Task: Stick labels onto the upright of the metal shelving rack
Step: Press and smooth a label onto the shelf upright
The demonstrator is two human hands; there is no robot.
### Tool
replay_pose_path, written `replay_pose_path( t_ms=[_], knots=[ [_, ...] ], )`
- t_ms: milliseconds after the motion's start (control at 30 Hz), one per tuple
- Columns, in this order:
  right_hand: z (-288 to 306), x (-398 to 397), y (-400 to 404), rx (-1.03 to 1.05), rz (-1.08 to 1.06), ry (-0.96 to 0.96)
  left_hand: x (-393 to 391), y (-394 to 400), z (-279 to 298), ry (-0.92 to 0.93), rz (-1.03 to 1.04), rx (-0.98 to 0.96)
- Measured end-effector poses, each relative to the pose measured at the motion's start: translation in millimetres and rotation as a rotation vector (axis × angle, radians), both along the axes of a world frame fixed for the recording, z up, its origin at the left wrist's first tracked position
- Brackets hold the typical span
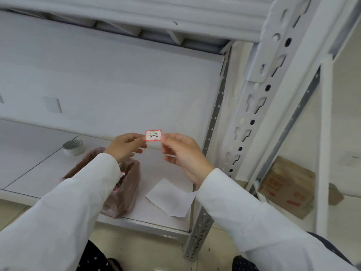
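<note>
A small white label (pixel 153 135) with a red border and "3-2" handwritten on it is held up in front of me, above the shelf. My left hand (pixel 125 146) pinches its left edge and my right hand (pixel 181 155) pinches its right edge. The grey perforated upright (pixel 248 114) of the metal rack rises to the right of my hands, apart from the label. I see no label stuck on its visible face.
On the white shelf board (pixel 39 163) lie a brownish plastic bag (pixel 125 192), a roll of tape (pixel 73 147) and a white backing sheet (pixel 172 198). A cardboard box (pixel 289 188) stands on the floor to the right, behind the uprights. An upper shelf beam (pixel 136 18) is overhead.
</note>
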State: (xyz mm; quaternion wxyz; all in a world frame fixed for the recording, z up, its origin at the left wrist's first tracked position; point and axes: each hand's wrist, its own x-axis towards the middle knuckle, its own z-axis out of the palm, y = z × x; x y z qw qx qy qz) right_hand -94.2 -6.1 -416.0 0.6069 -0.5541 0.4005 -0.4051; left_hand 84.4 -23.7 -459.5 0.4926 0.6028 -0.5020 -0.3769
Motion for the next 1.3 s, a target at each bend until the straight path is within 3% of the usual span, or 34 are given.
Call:
replay_pose_path(
  t_ms=[200, 300, 667, 767, 900, 967, 1100, 1167, 1300],
  knots=[
    [57, -15, 34, -0.302, 0.005, -0.012, -34, 14, 21, 0.142, 0.111, -0.089],
    [84, -20, 49, -0.411, -0.01, 0.019, -68, 18, 31, 0.175, 0.05, -0.111],
    [169, -110, 82, -0.706, -0.396, -0.09, -130, 68, 170, -0.162, -0.263, -0.484],
    [180, -133, 79, -0.702, -0.525, -0.148, -142, 84, 211, -0.156, -0.185, -0.715],
    [195, -143, 73, -0.656, -0.601, -0.199, -159, 79, 259, -0.209, 0.077, -0.99],
    [201, -142, 68, -0.643, -0.631, -0.187, -163, 62, 275, -0.302, 0.106, -0.921],
    [206, -135, 57, -0.658, -0.688, -0.156, -167, 40, 282, -0.459, -0.074, -0.617],
    [206, -130, 52, -0.663, -0.688, -0.139, -167, 38, 279, -0.534, -0.062, -0.581],
    [206, -122, 48, -0.69, -0.677, -0.101, -161, 40, 284, -0.467, -0.142, -0.556]
  ],
)
